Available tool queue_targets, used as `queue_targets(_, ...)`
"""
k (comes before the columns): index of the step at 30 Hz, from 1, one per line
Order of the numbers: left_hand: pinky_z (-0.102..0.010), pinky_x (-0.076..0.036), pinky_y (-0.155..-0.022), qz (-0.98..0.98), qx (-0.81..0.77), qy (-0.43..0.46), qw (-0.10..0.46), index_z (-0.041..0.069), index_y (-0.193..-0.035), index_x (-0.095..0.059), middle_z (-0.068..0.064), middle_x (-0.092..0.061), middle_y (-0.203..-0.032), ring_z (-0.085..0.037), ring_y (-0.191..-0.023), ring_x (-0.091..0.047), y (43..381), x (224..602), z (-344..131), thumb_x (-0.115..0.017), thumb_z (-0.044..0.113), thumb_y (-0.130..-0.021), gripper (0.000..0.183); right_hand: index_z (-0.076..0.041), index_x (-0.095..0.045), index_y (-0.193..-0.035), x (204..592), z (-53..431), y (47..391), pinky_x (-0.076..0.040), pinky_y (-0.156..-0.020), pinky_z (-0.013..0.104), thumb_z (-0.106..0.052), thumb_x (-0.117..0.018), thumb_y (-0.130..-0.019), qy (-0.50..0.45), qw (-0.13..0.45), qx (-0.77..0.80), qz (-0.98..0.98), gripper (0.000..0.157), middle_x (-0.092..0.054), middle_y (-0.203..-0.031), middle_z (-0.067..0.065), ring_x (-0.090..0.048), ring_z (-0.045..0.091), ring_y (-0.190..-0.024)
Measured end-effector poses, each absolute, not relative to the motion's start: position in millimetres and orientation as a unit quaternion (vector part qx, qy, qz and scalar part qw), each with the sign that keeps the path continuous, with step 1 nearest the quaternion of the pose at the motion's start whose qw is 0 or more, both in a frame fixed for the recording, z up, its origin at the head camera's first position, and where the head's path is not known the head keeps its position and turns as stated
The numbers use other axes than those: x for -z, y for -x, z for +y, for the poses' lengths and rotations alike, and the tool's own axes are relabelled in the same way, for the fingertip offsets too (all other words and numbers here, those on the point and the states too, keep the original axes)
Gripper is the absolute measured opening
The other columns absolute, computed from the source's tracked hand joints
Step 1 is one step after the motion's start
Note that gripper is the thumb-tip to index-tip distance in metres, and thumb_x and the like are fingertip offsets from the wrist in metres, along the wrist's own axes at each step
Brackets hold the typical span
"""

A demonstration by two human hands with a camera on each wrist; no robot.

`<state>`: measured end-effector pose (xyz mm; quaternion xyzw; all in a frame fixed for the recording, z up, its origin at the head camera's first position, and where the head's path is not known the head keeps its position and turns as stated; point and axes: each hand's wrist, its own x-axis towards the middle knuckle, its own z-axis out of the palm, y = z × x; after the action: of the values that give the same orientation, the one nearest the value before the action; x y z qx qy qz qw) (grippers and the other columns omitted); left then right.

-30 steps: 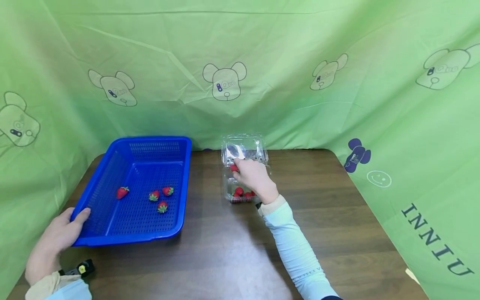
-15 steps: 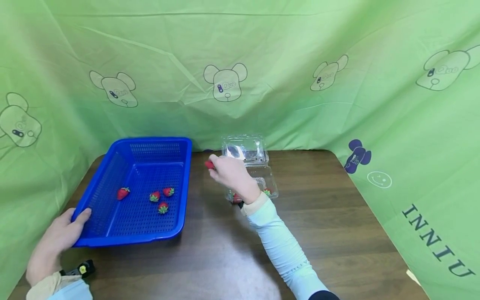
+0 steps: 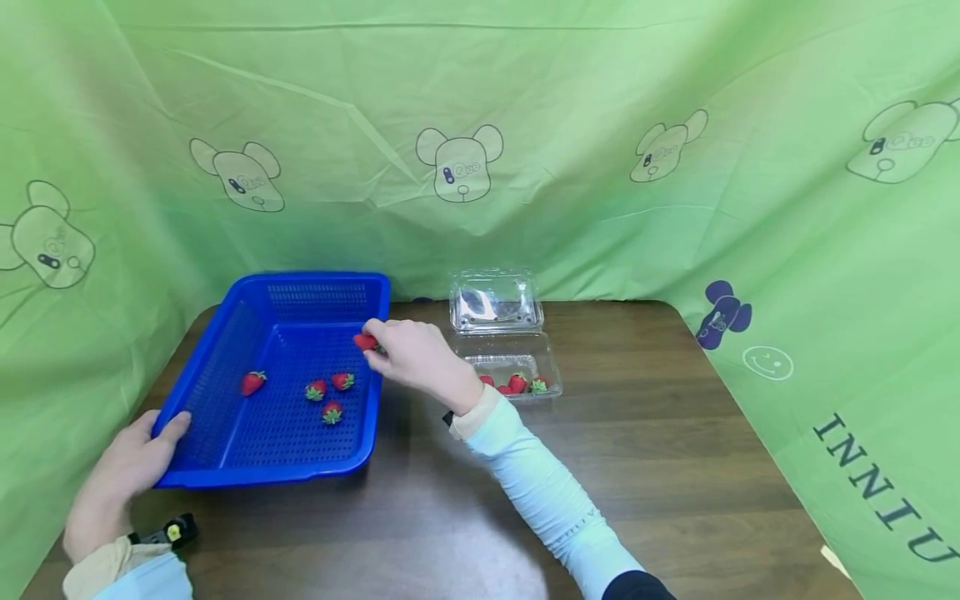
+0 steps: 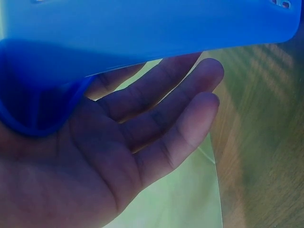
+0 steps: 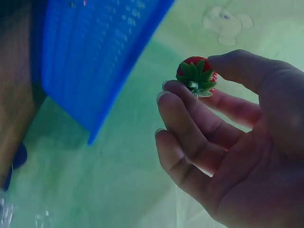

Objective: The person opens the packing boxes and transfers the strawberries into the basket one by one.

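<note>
My left hand (image 3: 127, 462) grips the near left corner of a blue plastic basket (image 3: 372, 400), thumb over the rim. In the left wrist view the fingers (image 4: 166, 104) reach under the basket wall (image 4: 156, 28). Several red strawberries (image 3: 317, 390) with green leaves lie on the basket's perforated floor. A strawberry (image 5: 197, 76) is pinched between thumb and fingertips of my right hand (image 3: 420, 354), its leafy end toward the wrist camera. That hand is over the basket's right rim in the head view.
A clear plastic clamshell box (image 3: 551, 367) stands with its lid (image 3: 495, 300) raised, right of the basket; several strawberries (image 3: 517, 383) lie along its near side. A green printed curtain (image 3: 585, 233) hangs behind and beside the brown wooden table (image 3: 637, 467).
My right hand has carried the strawberry left, from over the clear box to the basket's right rim. My left hand keeps its grip on the basket.
</note>
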<state>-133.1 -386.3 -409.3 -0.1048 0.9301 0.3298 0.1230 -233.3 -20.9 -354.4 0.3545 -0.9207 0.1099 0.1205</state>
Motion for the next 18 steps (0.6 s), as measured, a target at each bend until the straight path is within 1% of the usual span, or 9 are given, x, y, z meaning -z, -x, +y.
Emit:
queue_targets(5, -0.054, -0.042, -0.083, 0.933, -0.324, 0.102, 0.116, -0.017, -0.135, -0.031, -0.043, -0.047, -0.122, -0.048, -0.103, -0.053, 133, 411, -388, -0.021, 0.047, -0.105, 0.072, -0.021, -0.061, -0.105, 365, -43, 236, -0.042, -0.050, 0.027, -0.034, -0.059, -0.097, -0.385, 0.118, -0.093, -0.911, 0.016, -0.060, -0.078, -0.010, -0.055, 0.008, -0.063)
queue_targets(10, -0.053, -0.042, -0.082, 0.933, -0.324, 0.099, 0.119, -0.016, -0.134, -0.032, -0.042, -0.049, -0.120, -0.047, -0.102, -0.054, 132, 411, -389, -0.021, 0.047, -0.105, 0.071, -0.021, -0.062, -0.102, 375, -61, 239, -0.041, -0.052, 0.026, -0.035, -0.059, -0.097, -0.403, 0.127, -0.083, -0.903, 0.016, -0.059, -0.076, -0.010, -0.054, 0.009, -0.063)
queue_targets(14, -0.048, -0.043, -0.079, 0.932, -0.326, 0.097, 0.123, -0.015, -0.133, -0.033, -0.040, -0.051, -0.118, -0.044, -0.100, -0.054, 132, 409, -388, -0.021, 0.047, -0.105, 0.069, -0.021, -0.061, -0.095, 378, -70, 239, -0.039, -0.051, 0.026, -0.036, -0.058, -0.097, -0.417, 0.149, -0.060, -0.895, 0.016, -0.057, -0.071, -0.010, -0.053, 0.009, -0.061)
queue_targets(16, -0.048, -0.043, -0.080, 0.932, -0.326, 0.095, 0.125, -0.015, -0.133, -0.033, -0.040, -0.051, -0.118, -0.044, -0.100, -0.054, 132, 408, -388, -0.021, 0.047, -0.105, 0.069, -0.021, -0.060, -0.093, 378, -75, 239, -0.038, -0.050, 0.026, -0.037, -0.057, -0.097, -0.424, 0.147, -0.054, -0.892, 0.017, -0.056, -0.070, -0.009, -0.053, 0.009, -0.060)
queue_targets(18, -0.049, -0.043, -0.080, 0.933, -0.326, 0.094, 0.125, -0.015, -0.134, -0.033, -0.039, -0.051, -0.118, -0.045, -0.100, -0.054, 133, 409, -388, -0.020, 0.047, -0.105, 0.069, -0.021, -0.059, -0.093, 379, -82, 240, -0.037, -0.049, 0.025, -0.037, -0.057, -0.098, -0.431, 0.130, -0.053, -0.891, 0.017, -0.056, -0.071, -0.009, -0.052, 0.009, -0.061)
